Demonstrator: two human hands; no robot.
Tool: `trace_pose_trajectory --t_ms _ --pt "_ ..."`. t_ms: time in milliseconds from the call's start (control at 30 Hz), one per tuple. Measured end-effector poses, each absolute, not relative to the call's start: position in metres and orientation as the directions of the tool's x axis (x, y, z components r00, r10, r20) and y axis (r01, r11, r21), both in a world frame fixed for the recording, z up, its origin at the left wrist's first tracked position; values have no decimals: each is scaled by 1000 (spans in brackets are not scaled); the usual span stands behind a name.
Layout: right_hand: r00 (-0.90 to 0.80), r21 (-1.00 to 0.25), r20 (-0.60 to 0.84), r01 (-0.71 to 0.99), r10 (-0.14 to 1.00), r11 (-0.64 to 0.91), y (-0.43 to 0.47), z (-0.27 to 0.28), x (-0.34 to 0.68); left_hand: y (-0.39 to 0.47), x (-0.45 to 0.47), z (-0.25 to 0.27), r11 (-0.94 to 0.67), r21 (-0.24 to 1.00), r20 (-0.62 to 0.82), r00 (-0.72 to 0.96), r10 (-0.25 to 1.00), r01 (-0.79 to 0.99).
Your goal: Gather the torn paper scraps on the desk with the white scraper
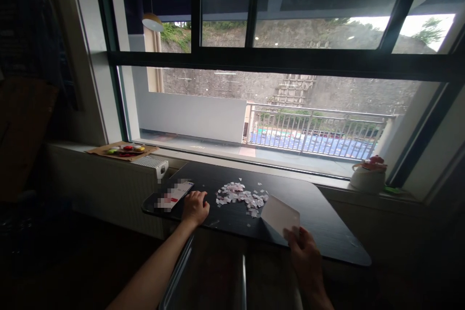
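My right hand (303, 247), at the table's front edge, grips a pale, stiff-looking card (281, 216) by its near corner. The card is tilted, its far left corner close to a loose heap of small torn paper pieces (240, 194). My left hand (196, 207) rests on the dark table (312, 208), left of the heap, fingers loosely bent and thumb apart, with nothing visible in them. Just beside it on the left lies a phone (178, 195) with a lit screen, partly blurred out.
Behind the table runs a window sill with a cardboard sheet (121, 151) bearing colourful items at left. A white bag-like object (368, 178) with a red top stands at right. A white radiator (109, 179) is left of the table. Metal chair parts (244, 271) show below the near edge.
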State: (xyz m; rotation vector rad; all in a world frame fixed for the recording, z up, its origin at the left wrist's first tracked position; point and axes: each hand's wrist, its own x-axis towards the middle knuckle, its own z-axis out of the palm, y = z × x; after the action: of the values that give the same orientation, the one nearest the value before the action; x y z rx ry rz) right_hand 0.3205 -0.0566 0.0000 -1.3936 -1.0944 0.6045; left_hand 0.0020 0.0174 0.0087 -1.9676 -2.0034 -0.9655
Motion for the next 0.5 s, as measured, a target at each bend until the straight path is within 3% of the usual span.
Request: trace_pose_trajectory --t_ms 200,400,500 --pt "340 -967 222 200 914 160 -57 -6 298 18 1 9 -111 394 538 -131 833 912" --pt "360 -907 300 395 883 147 -50 13 301 15 2 10 -161 556 515 -186 837 816" --pt "393 -921 300 358 869 156 -44 20 308 15 -1 15 -181 663 487 -235 841 726"
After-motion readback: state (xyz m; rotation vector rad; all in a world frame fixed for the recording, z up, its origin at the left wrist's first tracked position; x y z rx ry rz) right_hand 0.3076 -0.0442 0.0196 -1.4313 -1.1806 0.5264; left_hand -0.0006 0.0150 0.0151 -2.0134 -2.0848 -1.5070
